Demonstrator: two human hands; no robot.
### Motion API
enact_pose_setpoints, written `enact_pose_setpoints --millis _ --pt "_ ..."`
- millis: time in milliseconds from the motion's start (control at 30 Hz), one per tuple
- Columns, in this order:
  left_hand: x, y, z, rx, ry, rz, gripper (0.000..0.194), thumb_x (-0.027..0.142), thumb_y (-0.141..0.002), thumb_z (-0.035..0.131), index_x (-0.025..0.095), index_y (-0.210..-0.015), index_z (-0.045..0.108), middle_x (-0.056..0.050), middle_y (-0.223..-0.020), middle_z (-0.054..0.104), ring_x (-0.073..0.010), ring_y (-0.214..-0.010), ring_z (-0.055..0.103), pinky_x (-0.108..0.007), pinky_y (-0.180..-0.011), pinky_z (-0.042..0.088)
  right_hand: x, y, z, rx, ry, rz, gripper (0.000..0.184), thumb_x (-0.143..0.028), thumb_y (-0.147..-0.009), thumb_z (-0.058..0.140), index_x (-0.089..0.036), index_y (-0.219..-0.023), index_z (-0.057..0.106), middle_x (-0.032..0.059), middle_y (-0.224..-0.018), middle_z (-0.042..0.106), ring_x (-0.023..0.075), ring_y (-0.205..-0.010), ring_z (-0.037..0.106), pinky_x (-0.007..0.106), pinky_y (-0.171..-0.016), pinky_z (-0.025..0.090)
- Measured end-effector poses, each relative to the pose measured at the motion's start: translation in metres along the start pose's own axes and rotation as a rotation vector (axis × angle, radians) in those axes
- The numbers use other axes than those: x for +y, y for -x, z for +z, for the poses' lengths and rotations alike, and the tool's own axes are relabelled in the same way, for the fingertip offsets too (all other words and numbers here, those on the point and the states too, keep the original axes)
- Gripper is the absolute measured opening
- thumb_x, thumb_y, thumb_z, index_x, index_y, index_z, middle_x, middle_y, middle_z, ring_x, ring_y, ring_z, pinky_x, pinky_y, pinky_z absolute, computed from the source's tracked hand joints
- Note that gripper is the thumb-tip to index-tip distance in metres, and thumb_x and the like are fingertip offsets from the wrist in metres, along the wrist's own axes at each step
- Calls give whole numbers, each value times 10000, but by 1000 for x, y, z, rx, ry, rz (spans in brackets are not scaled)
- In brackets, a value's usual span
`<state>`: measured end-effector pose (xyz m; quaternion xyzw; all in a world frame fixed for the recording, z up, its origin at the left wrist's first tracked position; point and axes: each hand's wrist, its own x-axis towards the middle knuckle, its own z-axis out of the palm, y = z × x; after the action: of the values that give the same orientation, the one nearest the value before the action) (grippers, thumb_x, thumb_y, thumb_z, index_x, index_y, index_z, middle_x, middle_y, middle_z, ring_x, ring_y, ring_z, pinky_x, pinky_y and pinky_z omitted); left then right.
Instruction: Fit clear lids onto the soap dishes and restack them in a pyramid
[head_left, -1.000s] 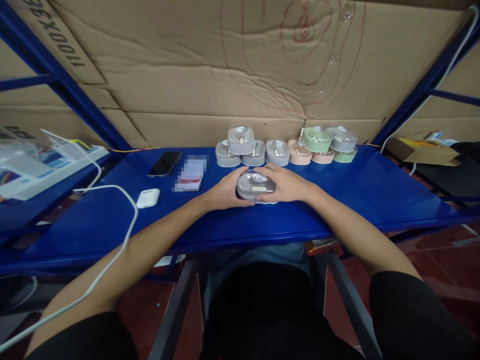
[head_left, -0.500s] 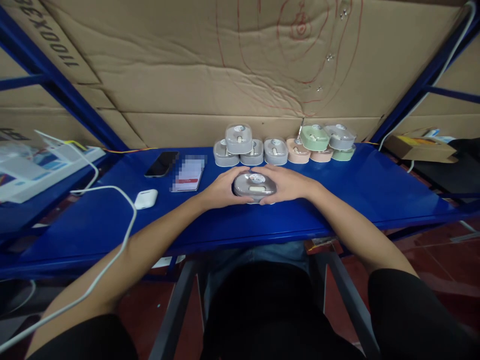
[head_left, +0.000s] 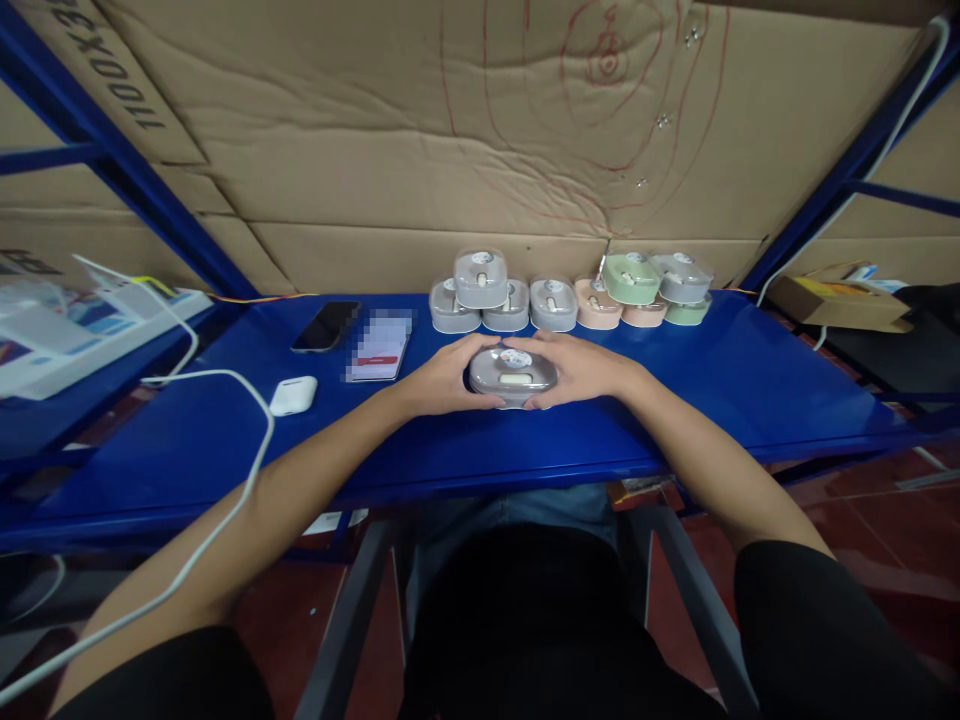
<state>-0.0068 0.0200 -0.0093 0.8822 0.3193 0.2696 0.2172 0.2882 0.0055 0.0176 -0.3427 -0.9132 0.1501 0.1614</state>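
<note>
I have both hands clamped on one grey plastic box [head_left: 512, 375] with a smoky see-through lid: the left hand [head_left: 442, 378] around its left end, the right hand [head_left: 589, 368] around its right end, thumbs at the near side and fingers at the far side. The box sits directly between the palms, near the middle of the front edge of the blue table [head_left: 450, 450]; I can't tell whether its base touches the surface. A pale handle and a round sticker show on its lid, but I can't make out any contents.

Along the back edge I see similar containers, lids on: a grey box [head_left: 481, 280] stacked on two others, a lone grey box [head_left: 553, 306], then two peach boxes and a green one below, carrying a light-green box [head_left: 631, 279] and another grey one. What they hold is too small to read.

Toward the left edge I see a white earbud case [head_left: 293, 396], a dark phone [head_left: 327, 327] and a lit phone [head_left: 380, 345].
</note>
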Motion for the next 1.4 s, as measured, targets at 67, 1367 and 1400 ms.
enact_pose_setpoints --millis 67,1367,1400 --pt "0 0 -1 -9 2 10 945 657 -731 941 267 -1521 600 -169 -1548 682 -435 -1434 655 -626 -1224 511 0 -1 0 -4 -6 -12 1042 -594 -781 914 -356 -1709 504 92 -1313 714 356 -1114 717 579 -1002 631" --pt "-6 5 0 -26 -150 164 864 738 -924 806 199 -1571 609 -175 -1601 674 -376 -1480 656 -506 -1278 517 5 -1 0 35 0 -41 1069 -721 -772 928 -323 -1687 546 130 -1393 689 381 -1223 710 616 -1071 612" --pt "-6 5 0 -23 -158 172 854 731 -932 803 196 -1569 609 -179 -1602 673 -374 -1482 656 -505 -1278 518 5 -1 0 33 9 -39 1072 -725 -771 926 -320 -1688 545 131 -1387 689 381 -1220 709 612 -1068 613"
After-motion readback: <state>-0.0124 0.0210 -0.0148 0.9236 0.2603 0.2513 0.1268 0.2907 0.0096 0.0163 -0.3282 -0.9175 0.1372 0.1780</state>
